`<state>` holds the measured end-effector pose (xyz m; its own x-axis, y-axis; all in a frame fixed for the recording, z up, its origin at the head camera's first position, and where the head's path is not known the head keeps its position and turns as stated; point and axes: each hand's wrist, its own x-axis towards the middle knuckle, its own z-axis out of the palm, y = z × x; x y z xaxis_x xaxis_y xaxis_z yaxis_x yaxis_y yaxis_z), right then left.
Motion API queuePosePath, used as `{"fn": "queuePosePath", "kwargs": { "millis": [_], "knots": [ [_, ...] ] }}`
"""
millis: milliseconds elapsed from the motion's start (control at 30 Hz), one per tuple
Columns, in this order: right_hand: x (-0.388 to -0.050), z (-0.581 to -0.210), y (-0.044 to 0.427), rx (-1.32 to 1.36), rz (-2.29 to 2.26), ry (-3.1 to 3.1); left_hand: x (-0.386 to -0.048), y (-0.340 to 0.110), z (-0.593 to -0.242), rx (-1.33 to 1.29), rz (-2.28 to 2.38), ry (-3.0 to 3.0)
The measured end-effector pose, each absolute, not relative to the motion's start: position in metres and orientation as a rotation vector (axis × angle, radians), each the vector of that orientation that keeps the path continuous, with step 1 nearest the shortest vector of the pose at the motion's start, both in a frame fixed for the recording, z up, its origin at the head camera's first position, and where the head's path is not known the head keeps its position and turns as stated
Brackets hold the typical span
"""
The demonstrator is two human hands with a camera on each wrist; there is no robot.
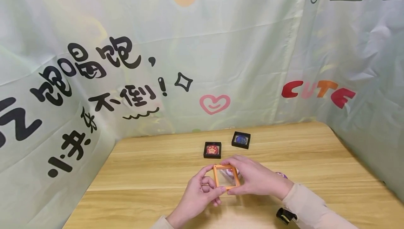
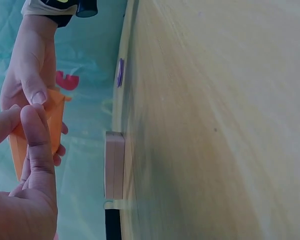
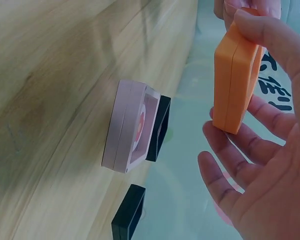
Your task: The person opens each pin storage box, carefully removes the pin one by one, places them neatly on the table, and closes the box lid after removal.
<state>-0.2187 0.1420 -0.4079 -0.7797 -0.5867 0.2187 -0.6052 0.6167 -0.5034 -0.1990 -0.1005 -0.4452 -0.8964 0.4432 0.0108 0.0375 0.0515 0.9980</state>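
Note:
My two hands hold an orange square display frame (image 1: 216, 177) with a clear window, raised above the table. The left hand (image 1: 202, 194) pinches its left side and lower corner between thumb and fingers. Gripping the right side is the right hand (image 1: 254, 176), thumb on the lower edge and fingers at the top. In the right wrist view, the orange frame (image 3: 231, 82) has a seam along its closed side. Below it, a pale pink frame (image 3: 121, 125) with a round badge stands on the table; the head view mostly hides this one.
Two black frames stand farther back, one (image 1: 212, 156) with a red badge (image 1: 212, 149), the other (image 1: 241, 147) with a blue badge (image 1: 241, 139). A purple round badge (image 1: 281, 175) lies beyond the right wrist. Printed cloth (image 1: 252, 64) surrounds the wooden table (image 1: 132, 173).

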Motion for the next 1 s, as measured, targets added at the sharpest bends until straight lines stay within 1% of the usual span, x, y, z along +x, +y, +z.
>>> {"fn": "queuePosePath", "kwargs": {
  "millis": [233, 600, 1000],
  "knots": [
    [-0.221, -0.407, 0.141, 1.063, 0.872, -2.777, -0.199, -0.101, -0.445, 0.475, 1.889, 2.057],
    [-0.229, -0.407, 0.156, 1.004, 0.883, -2.867, -0.202, -0.093, -0.441, 0.524, 1.818, 2.110],
    [-0.242, -0.409, 0.179, 0.923, 0.881, -2.886, -0.202, -0.095, -0.443, 0.557, 1.785, 2.147]
  ]
}}
